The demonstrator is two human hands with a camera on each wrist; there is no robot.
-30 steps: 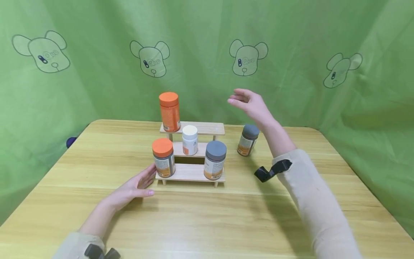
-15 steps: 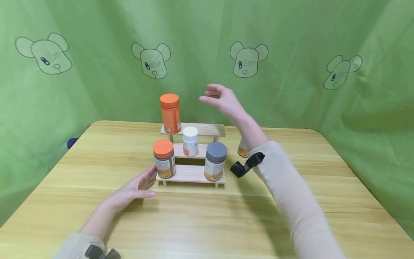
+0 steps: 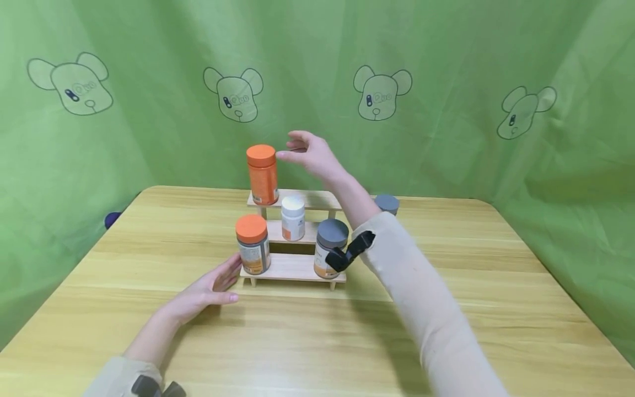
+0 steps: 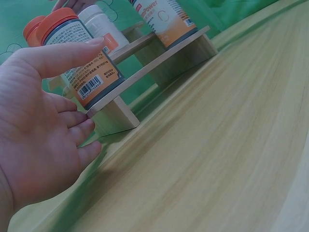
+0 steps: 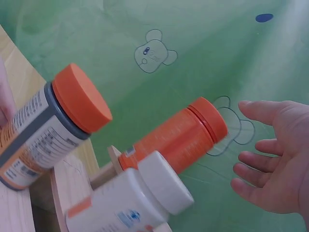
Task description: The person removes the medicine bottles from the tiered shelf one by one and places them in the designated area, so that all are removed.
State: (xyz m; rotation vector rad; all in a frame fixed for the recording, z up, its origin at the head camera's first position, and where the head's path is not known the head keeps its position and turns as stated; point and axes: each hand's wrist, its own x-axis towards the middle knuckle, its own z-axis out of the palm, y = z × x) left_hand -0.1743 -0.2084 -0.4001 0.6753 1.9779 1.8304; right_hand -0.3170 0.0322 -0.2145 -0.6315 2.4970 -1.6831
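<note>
A three-step wooden rack (image 3: 292,267) carries several lidded jars. On its top step, at the left, stands a tall orange jar (image 3: 263,182). My right hand (image 3: 313,159) hovers just right of that jar's lid, holding nothing; the right wrist view shows a gap between its parted fingers (image 5: 258,162) and the lid. My left hand (image 3: 203,290) lies by the rack's lower left end, fingertips right at the step's edge, thumb extended. Above those fingertips is a grey jar with an orange lid (image 3: 253,253). A small white bottle (image 3: 293,221) occupies the middle step.
At the right of the bottom step, a grey-lidded jar (image 3: 331,234) is partly covered by the black wrist strap (image 3: 349,251). Another grey-lidded jar (image 3: 387,203) stands on the table (image 3: 476,259), mostly hidden behind the right arm. A green curtain (image 3: 307,49) hangs behind.
My right hand has moved left over the rack, from above the jar on the table to beside the tall orange jar. My left hand has stayed in place.
</note>
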